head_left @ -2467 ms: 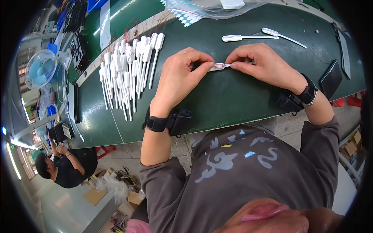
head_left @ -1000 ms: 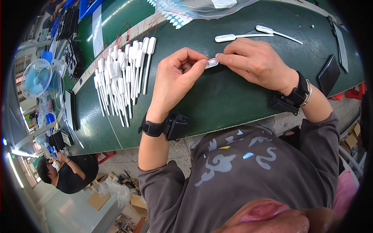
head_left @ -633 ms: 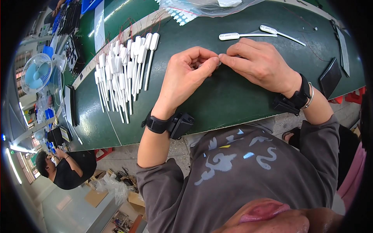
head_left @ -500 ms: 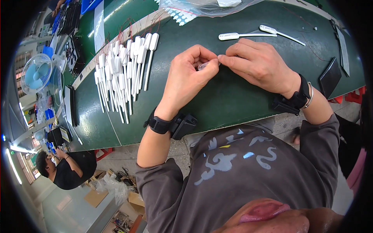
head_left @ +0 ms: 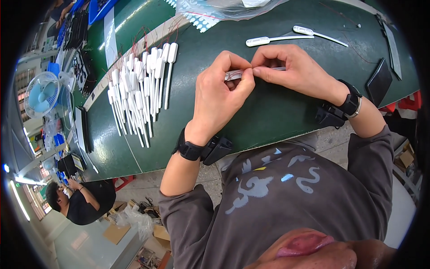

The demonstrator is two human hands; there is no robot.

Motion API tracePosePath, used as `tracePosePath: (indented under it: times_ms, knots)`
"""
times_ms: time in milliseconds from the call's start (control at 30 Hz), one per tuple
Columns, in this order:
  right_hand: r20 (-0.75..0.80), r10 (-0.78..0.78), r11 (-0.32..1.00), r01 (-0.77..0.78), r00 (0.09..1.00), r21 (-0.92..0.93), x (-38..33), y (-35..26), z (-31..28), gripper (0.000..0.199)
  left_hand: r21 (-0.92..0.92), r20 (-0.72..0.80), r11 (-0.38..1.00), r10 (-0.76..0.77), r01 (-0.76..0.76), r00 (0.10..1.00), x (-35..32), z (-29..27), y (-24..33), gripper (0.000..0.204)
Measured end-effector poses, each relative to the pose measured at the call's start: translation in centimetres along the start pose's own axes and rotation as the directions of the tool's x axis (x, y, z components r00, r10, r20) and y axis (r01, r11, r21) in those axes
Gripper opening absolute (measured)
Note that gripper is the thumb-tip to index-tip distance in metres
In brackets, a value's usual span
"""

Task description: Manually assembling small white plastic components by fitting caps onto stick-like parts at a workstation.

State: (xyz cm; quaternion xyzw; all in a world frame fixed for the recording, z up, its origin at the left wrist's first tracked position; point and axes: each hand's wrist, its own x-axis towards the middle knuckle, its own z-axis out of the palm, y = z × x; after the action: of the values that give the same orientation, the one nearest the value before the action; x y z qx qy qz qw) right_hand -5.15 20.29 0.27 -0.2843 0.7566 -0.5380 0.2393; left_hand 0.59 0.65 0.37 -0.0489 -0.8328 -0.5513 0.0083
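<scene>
Green table spans my front. White wand bundle lies on it, left side, red wires at the far end. Clear plastic bag, far side. My left hand: fingers curled, gripping the wide end of a white wand. My right hand: thumb and fingertips pinched together beside it. That wand's between both hands, over the table. Two loose wands lie just beyond, near each other.

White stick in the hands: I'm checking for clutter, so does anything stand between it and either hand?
Nothing visible does: the left hand and right hand both grip the white stick directly. The nearer loose stick lies beyond the right hand.
</scene>
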Motion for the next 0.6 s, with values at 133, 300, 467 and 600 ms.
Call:
tracePosePath:
  times_ms: [133,300,467,600]
  knots:
    - [-0.006,-0.017,1.000,0.017,1.000,0.000,0.1,-0.1,-0.4,0.014,-0.137,-0.018,0.990,-0.042,0.039,0.999,-0.2,-0.4,-0.3,0.012]
    - [0.004,-0.007,0.999,0.007,1.000,-0.033,0.1,-0.1,-0.5,0.017,-0.162,-0.012,0.984,-0.083,0.080,0.996,-0.2,-0.6,-0.7,0.010]
    - [0.073,0.079,0.996,-0.082,0.994,0.042,0.2,-0.1,-0.7,0.019,-0.112,-0.010,0.993,-0.042,0.041,0.999,-0.4,0.1,-0.8,0.007]
    - [0.130,0.120,0.976,-0.141,0.984,0.164,0.3,0.1,-1.1,0.018,-0.157,0.001,0.986,-0.054,0.053,0.999,-0.4,0.3,-0.8,0.008]
